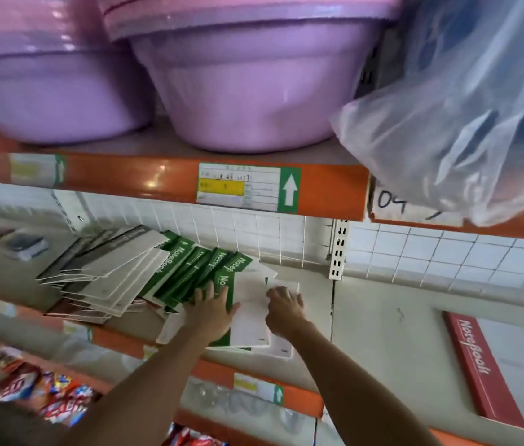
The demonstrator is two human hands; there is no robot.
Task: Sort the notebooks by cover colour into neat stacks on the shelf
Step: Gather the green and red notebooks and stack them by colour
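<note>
1. The left hand [212,305] is laid flat, fingers straight and spread, on the green notebooks [196,275]; nothing is gripped.
2. The right hand [284,305] is pressed on the white notebooks [249,329], fingers bent over the top cover; whether an edge is pinched cannot be told.
3. The white notebooks are seen lying just right of the green ones, overlapping them, near the front edge of the shelf [383,333]. No writing is legible on them.
4. The green notebooks are fanned out untidily, leaning left to right; "NoteBook" is read in white on several covers.
5. A slumped pile of grey notebooks [115,272] is noted to the left, touching the green ones. Its print is too blurred to read.
6. A red notebook [479,365] marked "NoteBook" on its spine strip is recorded well apart, at the right of the same shelf.
7. On the orange rail above, a price label [247,187] with a yellow box and a white up-arrow on green is seen; its text is illegible. A handwritten "04" is read on a card [415,204] beside it.
8. Purple basins [247,82] and a clear plastic bag [466,117] are noted on the upper shelf.
9. Red-and-white packets [51,394] are seen below, blurred.
</note>
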